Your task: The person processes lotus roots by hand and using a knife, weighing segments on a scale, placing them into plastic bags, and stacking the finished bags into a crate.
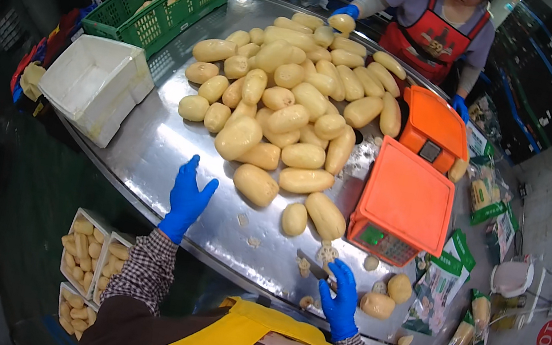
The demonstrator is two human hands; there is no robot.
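Observation:
My left hand [189, 199], in a blue glove, hovers over the steel table [154, 173] with fingers apart and nothing in it. Its nearest lotus root piece [255, 185] is peeled and thick, at the near edge of a large heap of peeled lotus roots [290, 92]. My right hand [342, 300], also blue-gloved, is at the handle of a knife [312, 265]. Thumb and forefinger lie either side of that handle; whether they grip it cannot be made out. A cut lotus root slice [328, 253] with holes sits beyond the blade.
Two orange weighing scales [405, 195] [436, 128] stand right of the heap, near printed plastic bags [438, 290]. At left are a white foam box [94, 85] and a green crate [167, 3]. Filled foam boxes [85, 250] stand below. Opposite, a co-worker's gloved hand [345, 17] holds a root.

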